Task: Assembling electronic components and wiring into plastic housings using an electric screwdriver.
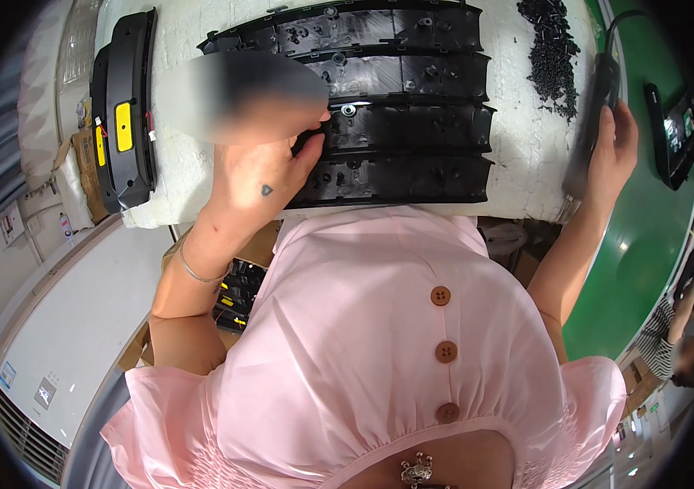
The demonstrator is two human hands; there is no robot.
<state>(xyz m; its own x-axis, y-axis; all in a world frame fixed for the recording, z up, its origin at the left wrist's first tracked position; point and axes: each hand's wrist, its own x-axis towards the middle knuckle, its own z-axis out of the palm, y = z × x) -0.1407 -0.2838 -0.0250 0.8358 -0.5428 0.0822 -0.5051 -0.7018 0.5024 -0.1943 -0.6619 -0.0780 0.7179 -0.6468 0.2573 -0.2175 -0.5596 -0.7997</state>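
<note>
My left hand [261, 175] is over the left part of a stack of curved black plastic panels [412, 130], laid one behind another. Its thumb and a fingertip curl toward each other at the third panel from the back; a blurred patch hides the other fingers and whatever is between them. At the table's right edge, my right hand [614, 155] is closed round a black corded electric screwdriver [590, 130], which slants along the edge. Metal-coloured round spots and small posts show on the panels' inner faces.
A heap of small black screws [551, 53] lies at the table's back right. Black housings with yellow labels [124, 126] stand at the left on the white-covered table [514, 175]. Right of it are a green surface [620, 269] and a black-framed device [677, 134]. Another person [673, 342] is far right.
</note>
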